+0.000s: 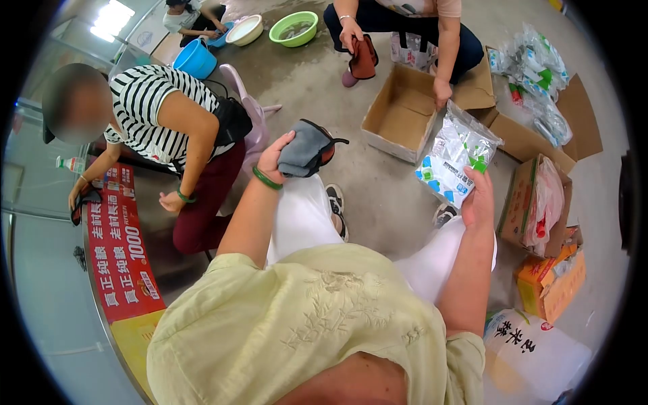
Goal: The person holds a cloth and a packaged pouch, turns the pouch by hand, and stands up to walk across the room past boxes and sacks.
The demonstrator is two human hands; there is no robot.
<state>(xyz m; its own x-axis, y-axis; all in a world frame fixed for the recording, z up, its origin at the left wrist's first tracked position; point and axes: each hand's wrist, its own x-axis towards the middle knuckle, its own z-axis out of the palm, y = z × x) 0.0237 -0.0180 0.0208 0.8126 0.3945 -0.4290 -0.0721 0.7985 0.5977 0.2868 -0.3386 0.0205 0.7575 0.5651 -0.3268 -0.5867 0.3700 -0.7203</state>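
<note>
My left hand (272,160), with a green bangle at its wrist, is closed on a folded grey cloth (300,156). The cloth has dark edging, a thin black loop and a bit of reddish brown at its side. In my right hand (480,199) is the edge of a silver plastic bag (451,152) printed in blue and green. A person opposite has one hand (442,92) at the bag's upper corner; whether it grips the bag I cannot tell. That person's other hand (349,32) holds a reddish-brown cloth (363,57).
An open cardboard box (398,111) stands ahead, with a pile of plastic bags (536,67) right of it. More boxes (533,196) line my right. At left, a person in stripes (158,111) sits by a red-covered table (125,256). Basins (293,30) stand farther back.
</note>
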